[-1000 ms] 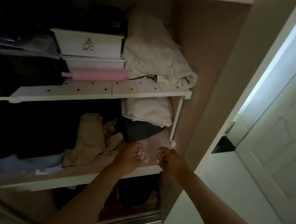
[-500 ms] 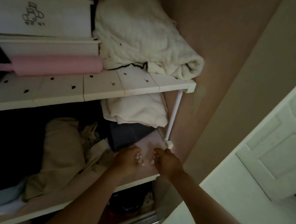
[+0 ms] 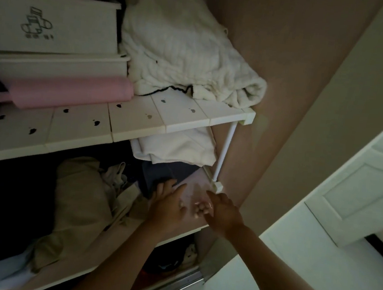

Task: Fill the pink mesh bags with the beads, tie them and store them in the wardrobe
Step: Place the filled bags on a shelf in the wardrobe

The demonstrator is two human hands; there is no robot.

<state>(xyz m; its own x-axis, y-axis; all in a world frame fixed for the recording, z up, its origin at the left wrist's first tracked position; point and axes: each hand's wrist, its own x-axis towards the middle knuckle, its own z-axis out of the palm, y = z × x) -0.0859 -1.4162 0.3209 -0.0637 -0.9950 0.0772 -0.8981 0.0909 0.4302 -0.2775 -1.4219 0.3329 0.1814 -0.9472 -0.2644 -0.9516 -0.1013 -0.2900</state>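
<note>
In the dim wardrobe, both my hands reach onto the pinkish lower shelf (image 3: pixel 195 187) at its right end. My left hand (image 3: pixel 168 203) lies flat with its fingers spread forward, and a small bead-filled pink mesh bag (image 3: pixel 181 206) peeks out at its thumb side. A second bead-filled mesh bag (image 3: pixel 200 209) rests on the shelf against the thumb side of my right hand (image 3: pixel 222 211). That hand's index finger points straight ahead. The two bags sit close together between my hands.
A white slatted shelf insert (image 3: pixel 183 118) on a thin post (image 3: pixel 223 155) stands above my hands. It carries a white blanket (image 3: pixel 183 50), white boxes (image 3: pixel 52 24) and a pink roll (image 3: pixel 74 91). Folded clothes (image 3: pixel 176 148) and beige fabric (image 3: pixel 82 195) crowd the lower shelf. A white door (image 3: pixel 357 188) is at the right.
My hands moved forward onto the shelf and uncurled. The bead bags they were gripping now rest on the shelf board between them, and the view has come closer.
</note>
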